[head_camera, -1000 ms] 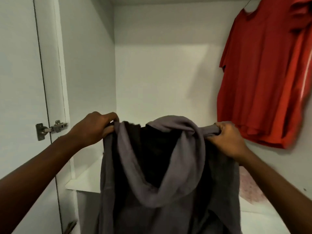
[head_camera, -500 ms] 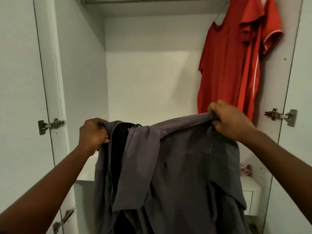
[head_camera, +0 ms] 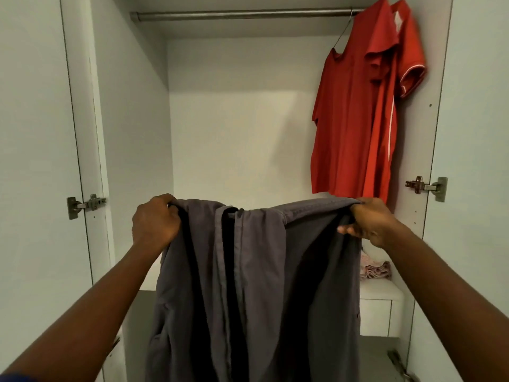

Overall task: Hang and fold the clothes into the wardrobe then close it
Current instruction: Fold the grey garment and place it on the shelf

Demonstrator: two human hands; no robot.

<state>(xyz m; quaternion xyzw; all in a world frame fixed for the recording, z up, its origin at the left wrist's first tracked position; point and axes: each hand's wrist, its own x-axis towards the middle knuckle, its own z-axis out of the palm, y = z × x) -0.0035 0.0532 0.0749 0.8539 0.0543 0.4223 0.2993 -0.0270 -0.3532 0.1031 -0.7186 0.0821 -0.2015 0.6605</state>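
Left hand: fingers curled tight over the top edge of the grey shirt, with a fistful of cloth bunched at one shoulder. Right hand: fingers hooked over the top edge at the other shoulder, thumb underneath, pinching the fold. Hands level and well apart, the edge drawn nearly taut between them.

Grey shirt: held in the air at the mouth of the open wardrobe, touching neither shelf nor rail. The body hangs straight down in long loose folds and runs out of the bottom of the view. There is a dark gap at the middle of the top edge, by the front opening. Whether a hanger sits in there, cannot tell.

Handling, as judged: soft woven cloth, light and limp, with no shape of its own, so it sags wherever unsupported. Not slippery, not fragile. Best hold is at the shoulder seams or collar, as now. A grip lower down would likely let the top flop over.

Further out: rail across the top of the wardrobe, bare along most of its length. Red shirts hang at its right end from a wire hanger, close to the right wall. Pink cloth lies folded at the right end of the low shelf. Left door and right door stand open.
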